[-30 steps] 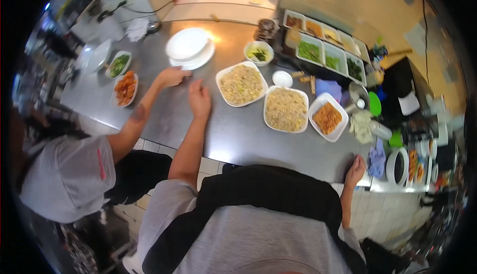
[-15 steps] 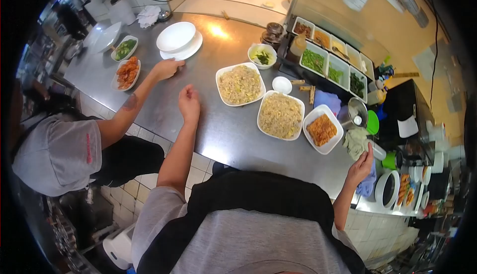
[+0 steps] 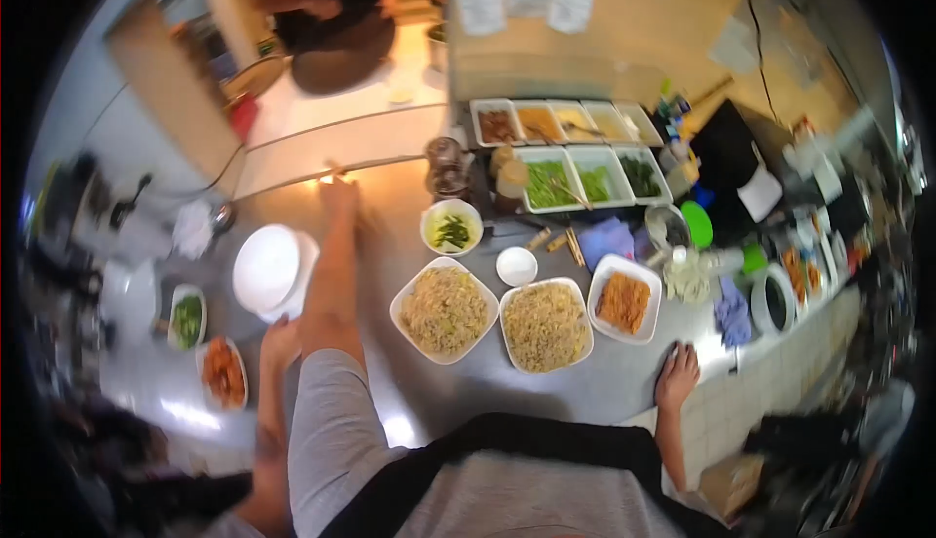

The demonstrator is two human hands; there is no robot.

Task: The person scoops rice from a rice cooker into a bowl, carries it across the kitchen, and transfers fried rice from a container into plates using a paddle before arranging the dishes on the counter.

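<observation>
My left hand reaches far across the steel counter to the ledge of the serving opening, its fingers blurred. Just beyond the fingertips is a small brown item, perhaps a wooden clip; contact is unclear. At the counter's front edge, my right hand rests with fingers extended, holding nothing. Between my arms stand two square bowls of fried rice, the left bowl and the right bowl. Beside them are a dish with a browned fried cutlet, a bowl of sliced greens and a small white dish.
A co-worker's hand is close to white stacked dishes at left. Dishes of greens and orange-red food stand nearby. Ingredient tubs, a squeeze bottle and wooden clips line the back right.
My left hand has moved forward to the ledge. My right hand has shifted from beside the pale cloth to the counter edge. The view has turned, and a person now shows beyond the opening.
</observation>
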